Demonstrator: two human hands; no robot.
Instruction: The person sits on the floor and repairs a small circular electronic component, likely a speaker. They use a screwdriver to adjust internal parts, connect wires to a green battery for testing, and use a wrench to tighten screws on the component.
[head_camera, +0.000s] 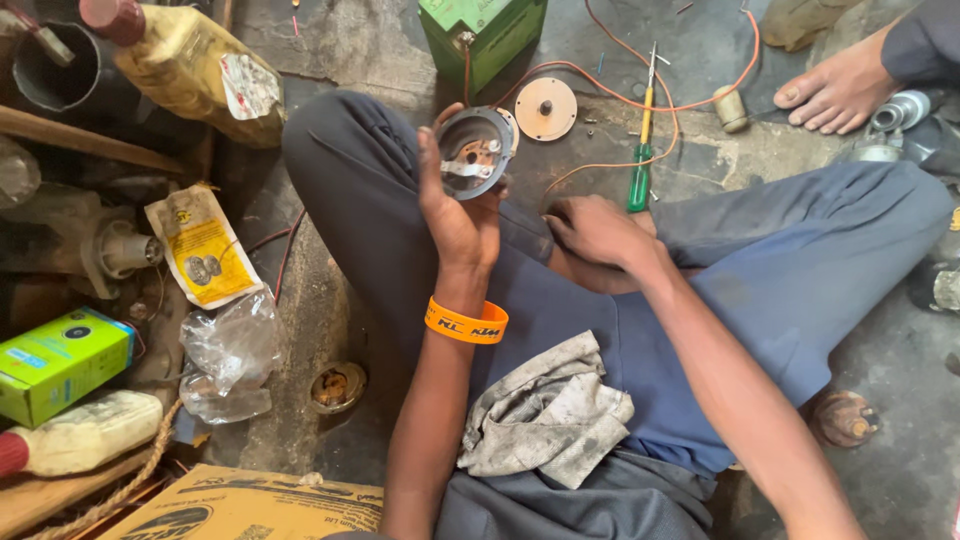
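Cracked grey concrete floor (330, 40) of a cluttered workshop, seen from above a person sitting cross-legged in blue trousers. Left hand (458, 205), wearing an orange wristband (466, 323), is raised over the left knee with fingers and thumb closed around the rim of a round metal housing (474, 150), whose open face shows a white bar and small fittings inside. Right hand (597, 230) rests knuckles-up on the lap just right of it, fingers curled under; whether they grip anything cannot be told. Just beyond the housing lie a tan disc (546, 108) with a central stud and a green box (484, 35), from which an orange wire (640, 100) loops across the floor. A green-handled screwdriver (642, 140) lies near the right hand. A dirty grey rag (545, 412) lies on the lap. At left are a yellow packet (202, 245), a crumpled clear bag (228, 355), a green carton (60, 362) and a yellowish bottle (190, 65). Another person's bare foot (838, 92) shows at upper right.
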